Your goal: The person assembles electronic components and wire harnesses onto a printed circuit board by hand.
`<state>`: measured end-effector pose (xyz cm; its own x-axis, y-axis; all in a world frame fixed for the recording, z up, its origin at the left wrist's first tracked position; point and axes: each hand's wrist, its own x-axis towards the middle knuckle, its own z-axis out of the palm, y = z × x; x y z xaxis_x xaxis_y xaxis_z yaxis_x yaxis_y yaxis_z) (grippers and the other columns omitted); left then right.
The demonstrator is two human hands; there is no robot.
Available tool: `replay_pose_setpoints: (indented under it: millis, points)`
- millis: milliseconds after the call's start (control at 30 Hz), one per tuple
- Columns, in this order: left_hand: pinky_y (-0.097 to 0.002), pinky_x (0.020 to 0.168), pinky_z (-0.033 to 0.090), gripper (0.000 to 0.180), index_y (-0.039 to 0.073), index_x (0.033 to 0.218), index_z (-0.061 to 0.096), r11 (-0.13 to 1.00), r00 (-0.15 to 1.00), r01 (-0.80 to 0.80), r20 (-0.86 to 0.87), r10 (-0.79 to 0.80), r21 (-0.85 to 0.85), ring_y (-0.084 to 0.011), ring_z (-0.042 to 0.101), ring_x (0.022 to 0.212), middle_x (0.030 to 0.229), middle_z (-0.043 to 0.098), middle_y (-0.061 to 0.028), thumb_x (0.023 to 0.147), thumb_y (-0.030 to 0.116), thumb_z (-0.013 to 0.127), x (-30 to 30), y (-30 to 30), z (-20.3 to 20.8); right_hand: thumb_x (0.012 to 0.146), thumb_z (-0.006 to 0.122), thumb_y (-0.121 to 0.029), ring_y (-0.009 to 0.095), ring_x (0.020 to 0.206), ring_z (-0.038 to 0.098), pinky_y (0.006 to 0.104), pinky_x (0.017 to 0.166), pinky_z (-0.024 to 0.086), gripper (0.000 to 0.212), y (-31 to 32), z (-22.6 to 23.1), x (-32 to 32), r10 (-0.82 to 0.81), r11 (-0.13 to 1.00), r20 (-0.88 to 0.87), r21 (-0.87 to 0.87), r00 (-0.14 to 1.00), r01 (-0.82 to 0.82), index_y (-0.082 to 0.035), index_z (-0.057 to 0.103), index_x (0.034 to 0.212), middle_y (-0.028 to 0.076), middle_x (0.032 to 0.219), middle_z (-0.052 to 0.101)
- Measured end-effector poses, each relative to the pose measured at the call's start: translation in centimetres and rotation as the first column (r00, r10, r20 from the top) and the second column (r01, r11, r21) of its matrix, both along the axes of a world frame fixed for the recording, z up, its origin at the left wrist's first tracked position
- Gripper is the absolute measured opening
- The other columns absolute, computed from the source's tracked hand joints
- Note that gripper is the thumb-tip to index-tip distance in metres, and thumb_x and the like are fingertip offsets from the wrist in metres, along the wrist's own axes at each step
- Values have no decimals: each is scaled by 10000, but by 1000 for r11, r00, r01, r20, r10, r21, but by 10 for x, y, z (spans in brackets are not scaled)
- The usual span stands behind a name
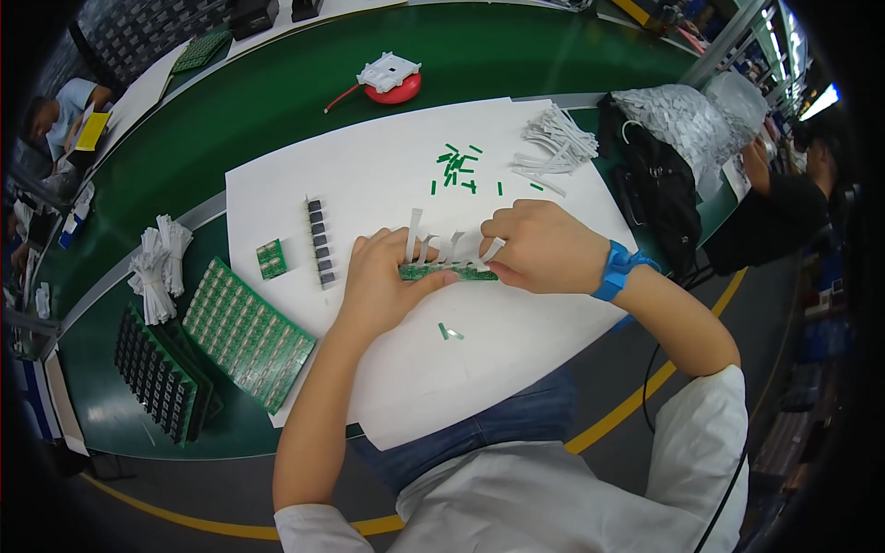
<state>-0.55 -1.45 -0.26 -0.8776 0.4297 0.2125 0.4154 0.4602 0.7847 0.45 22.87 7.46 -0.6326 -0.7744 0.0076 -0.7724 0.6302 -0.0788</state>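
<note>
Left hand pinches the green board strip between thumb and fingers, over the white paper; my right hand curls at the strip's right end, though I can't tell whether those fingertips grip ribbon or board. I'd brace the strip level with the left thumb and handle each upright white ribbon near its base, without creasing it. Farther out lie loose green slivers, then a heaped ribbon pile, best left undisturbed.
</note>
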Motion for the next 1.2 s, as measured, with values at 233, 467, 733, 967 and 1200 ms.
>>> replay_pose_setpoints:
  millis: [233,467,733,967,1200]
  points:
    - [-350,830,354,327,94,831,756,1000,1000,8,-8,-8,-11,-201,561,789,770,657,-29,702,343,923,1,0,3,784,725,-148,224,874,654,361,806,520,88,-1,-1,-1,14,1000,-17,11,1000,-13,-69,710,747,47,863,656]
    - [-349,829,347,325,98,809,744,1000,1000,8,-18,-8,6,-194,560,786,764,642,-21,706,350,922,1,1,2,766,694,-98,206,877,648,335,807,510,27,-7,6,2,133,978,-172,180,976,-102,-73,699,774,33,847,655]
    - [-348,831,342,324,99,816,745,1000,1000,10,-7,-10,-8,-195,556,779,760,636,-23,710,351,919,0,1,3,721,705,-119,214,864,651,344,803,519,55,0,-5,1,26,1000,-89,14,996,-25,-73,713,692,44,841,654]
    - [-352,841,338,323,100,819,748,1000,1000,3,7,-3,-1,-194,562,786,772,644,-21,708,350,920,0,1,4,752,757,-137,192,917,643,338,814,513,99,-4,-1,4,6,993,-88,121,996,5,-63,744,818,23,908,660]
    - [-358,857,337,319,97,821,751,999,997,17,69,-20,31,-193,579,824,794,655,-18,705,337,926,-1,0,0,726,732,-98,202,858,683,347,696,556,91,-10,-1,7,8,988,-120,154,993,10,-58,745,806,40,898,675]
